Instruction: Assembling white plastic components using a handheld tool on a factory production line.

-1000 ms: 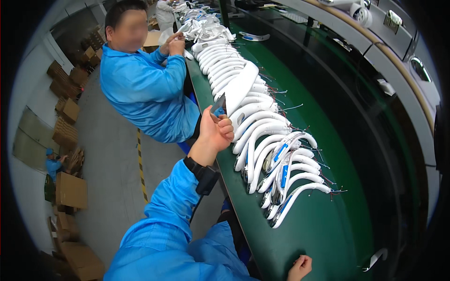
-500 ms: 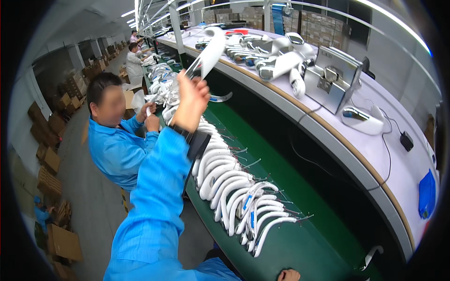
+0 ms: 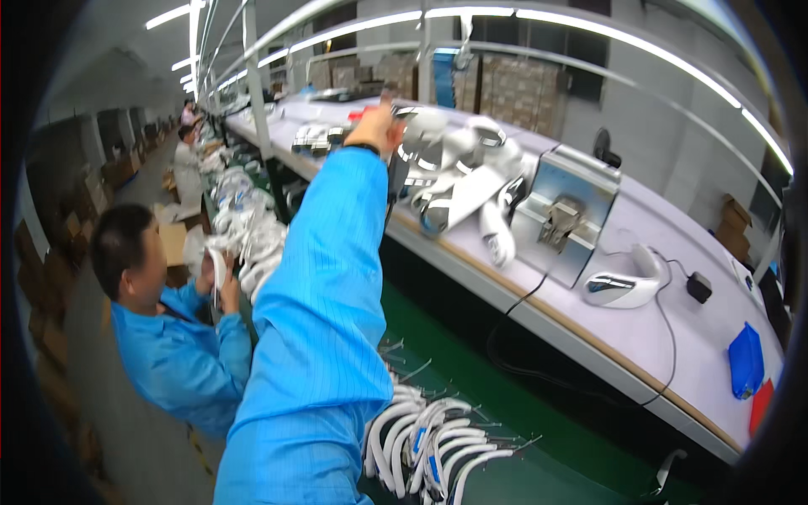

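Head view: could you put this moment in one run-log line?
Left hand: stretched toward shelf, grip contents unclear; nearby: heaped white housings; right hand: out of view; co-worker: holding white curved piece

Left fingers (image 3: 394,132) near white parts (image 3: 478,192), workbench (image 3: 631,337)

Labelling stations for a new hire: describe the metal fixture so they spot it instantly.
Find the raised, pale-topped bench on the right. Just right of the heap of white parts by the left hand stands a boxy metal fixture. Its shiny silver panels set it apart from that heap and the curved white piece to its right.
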A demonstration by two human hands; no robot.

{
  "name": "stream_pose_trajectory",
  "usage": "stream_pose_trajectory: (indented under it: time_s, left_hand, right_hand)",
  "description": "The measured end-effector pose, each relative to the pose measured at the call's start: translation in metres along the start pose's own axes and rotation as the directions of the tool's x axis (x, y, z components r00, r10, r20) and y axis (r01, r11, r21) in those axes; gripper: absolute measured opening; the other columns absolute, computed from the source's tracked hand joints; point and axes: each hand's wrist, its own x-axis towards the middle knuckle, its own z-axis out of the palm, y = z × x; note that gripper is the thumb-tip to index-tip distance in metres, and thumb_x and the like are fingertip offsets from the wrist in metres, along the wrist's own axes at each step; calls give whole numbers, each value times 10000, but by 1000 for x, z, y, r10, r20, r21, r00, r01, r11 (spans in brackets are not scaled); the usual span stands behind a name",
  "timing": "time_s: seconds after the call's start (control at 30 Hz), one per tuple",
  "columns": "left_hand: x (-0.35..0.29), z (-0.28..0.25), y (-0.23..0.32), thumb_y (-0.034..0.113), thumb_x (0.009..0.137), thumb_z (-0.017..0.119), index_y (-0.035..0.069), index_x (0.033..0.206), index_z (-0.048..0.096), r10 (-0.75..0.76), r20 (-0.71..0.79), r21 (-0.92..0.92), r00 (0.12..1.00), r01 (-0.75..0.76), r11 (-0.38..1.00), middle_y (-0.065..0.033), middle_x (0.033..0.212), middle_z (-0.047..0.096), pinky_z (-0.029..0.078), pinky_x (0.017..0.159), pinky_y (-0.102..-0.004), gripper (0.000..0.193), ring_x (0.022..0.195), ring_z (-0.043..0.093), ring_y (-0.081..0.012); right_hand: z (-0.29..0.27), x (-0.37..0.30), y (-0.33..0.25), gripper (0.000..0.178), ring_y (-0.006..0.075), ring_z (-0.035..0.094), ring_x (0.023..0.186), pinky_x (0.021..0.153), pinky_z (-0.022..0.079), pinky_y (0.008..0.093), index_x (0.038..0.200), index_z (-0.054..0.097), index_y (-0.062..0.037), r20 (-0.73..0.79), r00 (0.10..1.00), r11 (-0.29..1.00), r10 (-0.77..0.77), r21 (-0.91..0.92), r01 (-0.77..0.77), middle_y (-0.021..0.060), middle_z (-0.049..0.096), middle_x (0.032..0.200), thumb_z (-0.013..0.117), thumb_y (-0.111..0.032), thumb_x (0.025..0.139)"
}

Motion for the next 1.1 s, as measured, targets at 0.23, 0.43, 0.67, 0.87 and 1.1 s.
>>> stream_pose_trajectory:
  time_s: [0.23,0.43,0.67,0.87,1.1]
  left_hand:
    - [-146,-34,-24,300,902,557,-19,1083,550,536,-52,100,843,-529,842,-37,598,544,345,380,-237,367,418,454,-96]
    - [-411,-92,-141,144,923,505,-64,1381,252,271,-217,53,938,-266,962,-79,652,572,370,456,-205,563,464,470,-97]
    - [-576,-105,-139,69,906,475,-8,1452,65,726,-251,570,640,-509,645,-106,752,593,399,461,-196,687,501,474,-93]
    - [-608,-101,-154,39,913,458,-68,1430,11,683,-213,414,699,-568,711,-96,796,599,402,469,-200,692,519,493,-89]
    - [-654,-118,-180,53,931,453,-70,1428,10,794,-304,339,526,-719,607,-93,795,588,407,490,-193,677,525,483,-76]
  right_hand:
    - [16,8,0,210,294,552,911,809,403,425,973,614,-85,-34,998,998,-56,-1,56,97,614,992,611,-233,825]
    - [-46,43,-30,115,363,578,713,663,459,460,791,635,-32,-62,994,989,-94,110,100,166,625,777,595,-138,773]
    - [-40,24,-26,147,345,586,842,772,453,451,862,637,-20,-35,999,966,-32,254,40,157,639,911,591,-159,844]
    - [-18,9,-1,121,339,561,797,720,437,431,844,619,-20,-193,968,890,-159,397,225,151,615,863,589,-135,866]
    - [-7,-8,-11,124,333,543,786,723,431,420,786,602,-2,-282,953,884,-111,409,224,153,596,839,577,-96,863]
